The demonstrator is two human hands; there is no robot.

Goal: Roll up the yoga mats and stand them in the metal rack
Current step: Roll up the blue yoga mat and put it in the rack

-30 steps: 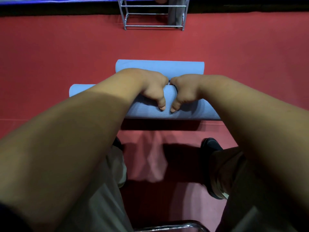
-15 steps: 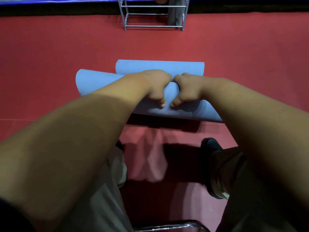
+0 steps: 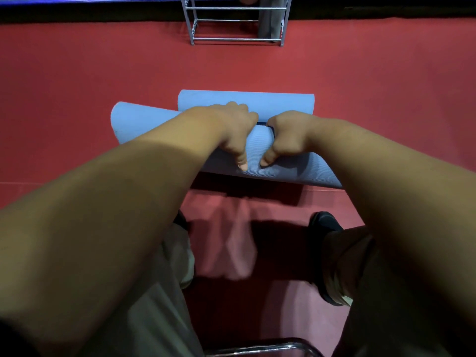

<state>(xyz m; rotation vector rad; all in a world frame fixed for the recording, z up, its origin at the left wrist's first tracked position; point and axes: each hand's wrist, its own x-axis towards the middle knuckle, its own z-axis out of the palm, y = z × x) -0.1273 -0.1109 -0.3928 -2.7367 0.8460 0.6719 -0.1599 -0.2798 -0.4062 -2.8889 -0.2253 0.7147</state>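
A light blue yoga mat (image 3: 139, 122) lies as a thick roll across the red floor, tilted with its left end farther away. Beyond the roll the mat's flat end (image 3: 280, 104) still lies unrolled on the floor. My left hand (image 3: 237, 130) and my right hand (image 3: 286, 136) sit side by side on the middle of the roll, fingers curled over its top and thumbs pressed on its near side. The metal rack (image 3: 235, 39) stands at the far edge of the floor, with a grey rolled mat (image 3: 269, 24) upright in its right part.
The red floor (image 3: 77, 81) stretches on both sides of the mat. A dark wall strip with a blue band (image 3: 90, 6) runs along the far edge. My legs and a black shoe (image 3: 325, 224) are below the roll. A chrome tube (image 3: 270, 346) curves at the bottom.
The roll has swung: its left end moved away from me and to the right, so it now lies tilted. Both hands stayed together on its middle.
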